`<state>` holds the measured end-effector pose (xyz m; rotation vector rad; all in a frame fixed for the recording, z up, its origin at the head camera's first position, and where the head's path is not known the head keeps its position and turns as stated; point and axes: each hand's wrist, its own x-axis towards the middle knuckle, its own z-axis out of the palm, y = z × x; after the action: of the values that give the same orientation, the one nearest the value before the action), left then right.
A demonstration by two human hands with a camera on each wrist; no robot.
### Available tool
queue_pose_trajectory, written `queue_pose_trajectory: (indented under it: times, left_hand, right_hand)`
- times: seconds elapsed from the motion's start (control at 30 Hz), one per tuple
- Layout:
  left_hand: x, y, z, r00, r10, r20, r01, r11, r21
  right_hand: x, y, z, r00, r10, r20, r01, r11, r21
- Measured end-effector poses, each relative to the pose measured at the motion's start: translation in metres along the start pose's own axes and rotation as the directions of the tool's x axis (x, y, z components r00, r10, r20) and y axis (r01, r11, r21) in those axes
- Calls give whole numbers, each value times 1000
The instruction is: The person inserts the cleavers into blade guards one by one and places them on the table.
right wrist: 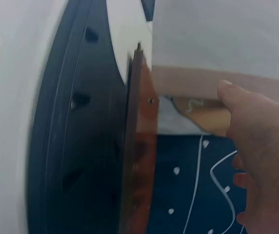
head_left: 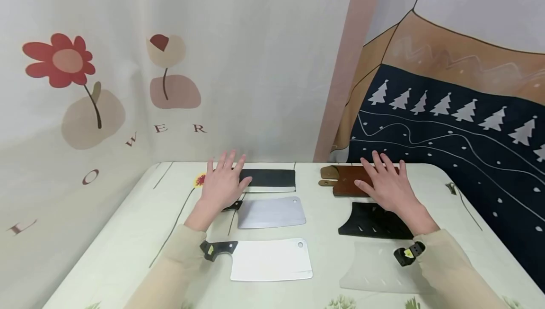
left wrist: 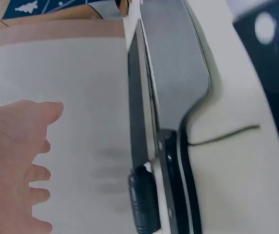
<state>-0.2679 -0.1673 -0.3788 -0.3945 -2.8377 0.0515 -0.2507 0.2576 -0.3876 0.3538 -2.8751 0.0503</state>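
Note:
My left hand (head_left: 222, 183) has its fingers spread near the far cleaver (head_left: 272, 179), which has a dark blade with a bright edge. Its black handle (left wrist: 144, 200) shows in the left wrist view, apart from the hand. Nearer lie a grey cleaver (head_left: 272, 213) and a large bright cleaver (head_left: 272, 260) with a black handle. On the right, my right hand (head_left: 388, 188) is spread over a brown leather sheath (head_left: 349, 187) with two snap straps, overlapping it in the head view. Below it are a black sheath (head_left: 366, 221) and a translucent white one (head_left: 370, 266). Neither hand holds anything.
The white table (head_left: 127, 252) has a printed flower pattern and rounded far corners. A pale curtain (head_left: 255, 63) hangs behind it, and a dark fabric with tree prints (head_left: 443, 143) is at the right. A small black device (head_left: 408, 253) sits on the right wrist.

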Motion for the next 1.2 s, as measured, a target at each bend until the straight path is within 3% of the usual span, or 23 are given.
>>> queue_pose_trajectory:
  times: [0.3,0.57,0.67,0.9,1.2]
  left_hand:
    - [11,-21,25,998,-10,59,11,1000,-24]
    - [15,-37,39,994,-8,113,20,994,-109]
    - [15,-47,45,994,-5,114,18,993,-119]
    - [22,-58,48,996,-14,88,29,986,-167]
    - [31,-66,49,986,48,162,-7,970,-244]
  right_hand:
    - [8,22,16,996,45,81,-47,999,18]
    - [9,42,25,983,0,184,-48,965,259]
    - [12,49,35,980,-8,201,-53,954,296]
    - [19,66,48,969,-4,246,-91,923,373]
    - [30,70,51,965,-21,263,-90,911,403]
